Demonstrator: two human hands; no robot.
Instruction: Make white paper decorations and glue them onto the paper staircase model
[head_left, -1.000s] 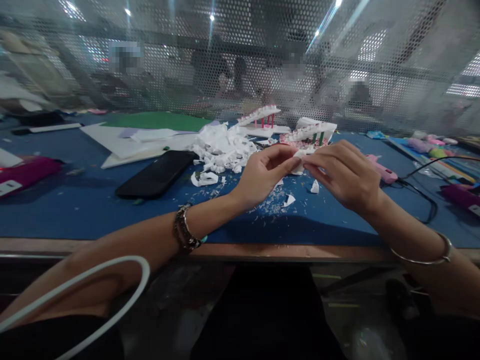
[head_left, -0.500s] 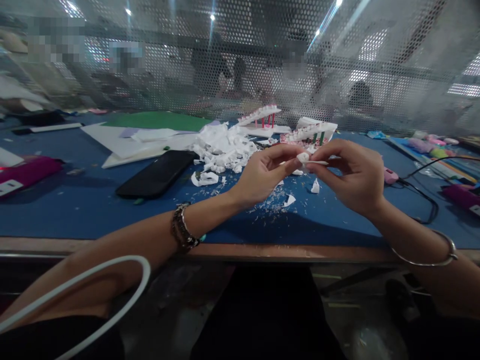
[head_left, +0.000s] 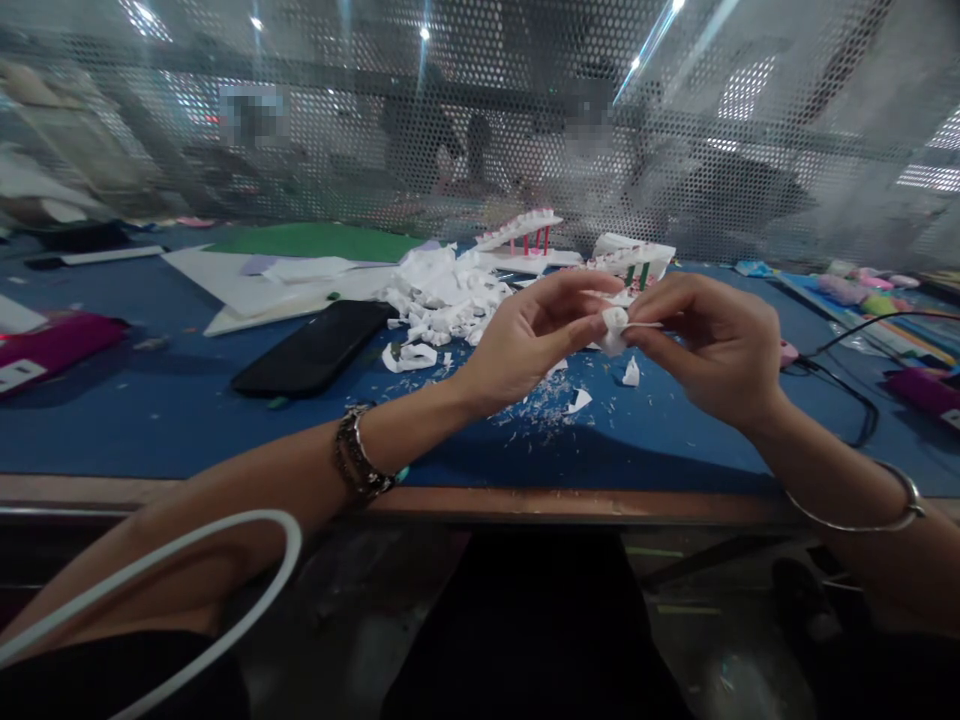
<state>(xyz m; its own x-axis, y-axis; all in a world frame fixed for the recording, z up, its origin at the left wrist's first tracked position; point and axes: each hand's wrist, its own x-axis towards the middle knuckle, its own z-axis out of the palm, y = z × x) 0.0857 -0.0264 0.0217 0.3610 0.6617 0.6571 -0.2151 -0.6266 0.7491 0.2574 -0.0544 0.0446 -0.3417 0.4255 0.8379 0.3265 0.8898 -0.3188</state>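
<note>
Above the blue table, my left hand and my right hand meet at a small white foam piece. Both pinch it between thumb and fingers, the left from the left side, the right from the right. A thin white strip sticks out toward my right fingers. White shavings and two small white offcuts lie on the table just under my hands. I wear a dark bracelet on the left wrist and a thin metal bangle on the right.
A heap of white foam scraps and a black phone lie left of my hands. White toothed models on pink and green posts stand behind. A black cable and magenta tools lie to the sides. Perforated metal screen at the back.
Both hands have lifted slightly off the table and turned the white piece between the fingertips; the right hand has rotated so its fingers curl over the piece.
</note>
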